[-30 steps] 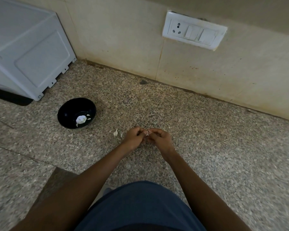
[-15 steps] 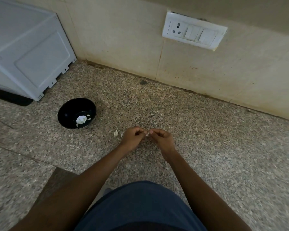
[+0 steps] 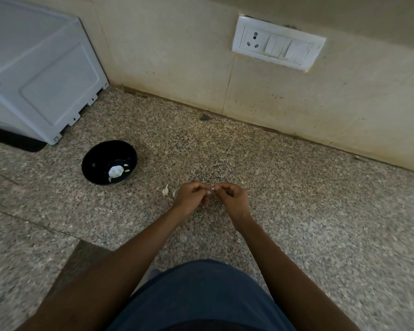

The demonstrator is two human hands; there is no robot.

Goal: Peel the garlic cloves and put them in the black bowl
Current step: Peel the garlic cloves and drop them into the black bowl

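Since the earlier frames the two hands had drawn slightly apart, the fingertips no longer bunched together over the clove but separated by a small gap, with the clove showing pale between them; nothing else on the counter had shifted. Progress looked partial: the black bowl [image 3: 109, 162] already held a whitish lump and a few pale slivers, seemingly peeled garlic, though too small to be sure; one more piece of garlic [image 3: 165, 190] lay on the speckled counter [image 3: 296, 211] just left of the hands, apparently unpeeled and waiting; the garlic clove [image 3: 211, 188] in hand was still being stripped, so peeling it, dropping it in the bowl and dealing with the loose piece seemed to remain. The left hand [image 3: 192, 196] was curled, thumb and forefinger pinching the clove from its side; the right hand [image 3: 232, 198] was likewise curled, its fingertips pinching at the clove's other end or its skin, which of the two could not be told; both forearms reached forward from the body, hands held just above the counter, well right of the bowl.
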